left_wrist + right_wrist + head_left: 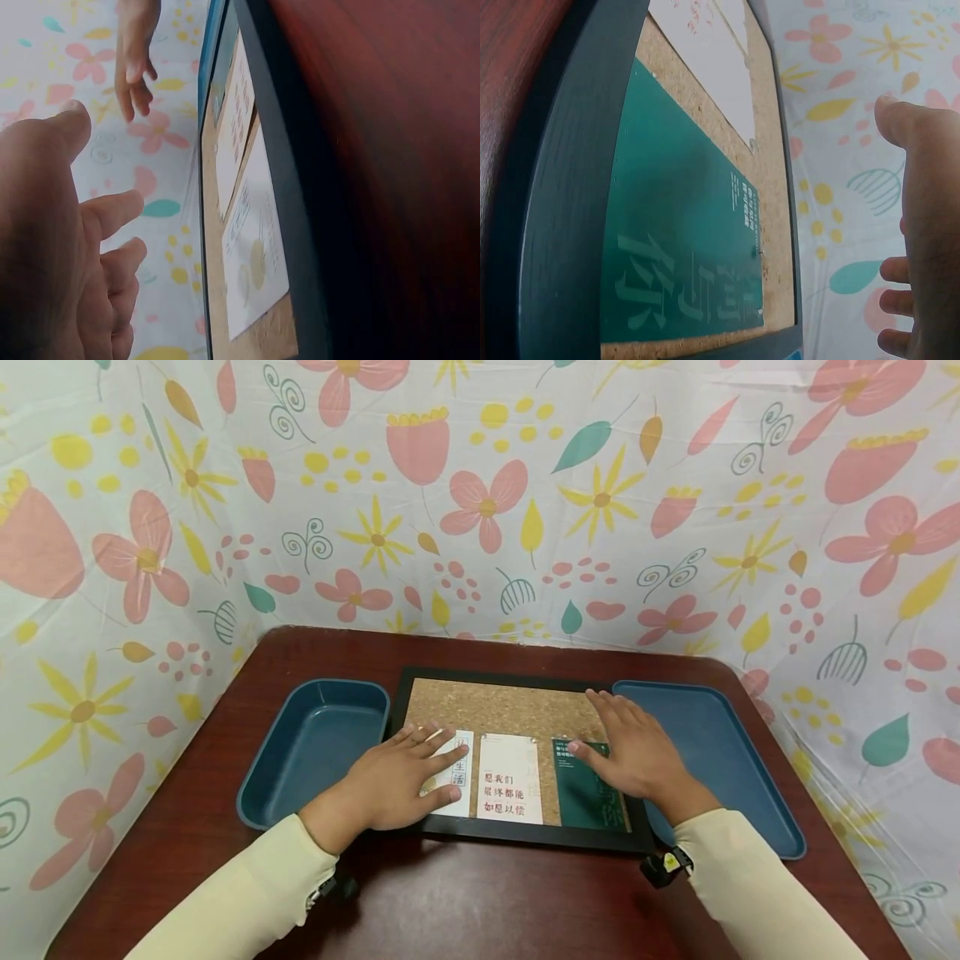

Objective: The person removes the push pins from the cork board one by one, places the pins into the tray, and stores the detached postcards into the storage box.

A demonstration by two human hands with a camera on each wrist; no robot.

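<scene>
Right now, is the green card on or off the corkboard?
On: the right wrist view shows the green card lying on the corkboard, inside its black frame.

1. Rough, matt, speckled cork surfaces the tan rectangular cork board (510, 706), edged by a smooth black rectangular frame (570, 180) with faint grain lines.
2. On the board, two white rectangular printed paper cards (510, 764) look smooth and matt; the dark-green rectangular paper card (675, 202) beside them appears equally smooth.
3. Flanking the board, a deep blue plastic tray (307, 760) and a shallow blue plastic tray (712, 743) show a soft sheen.
4. Beneath the board, a red-brown wood-look table (487, 893) gleams, glossy.
5. Behind it hangs matt, lightly creased white floral cloth (487, 443).
</scene>
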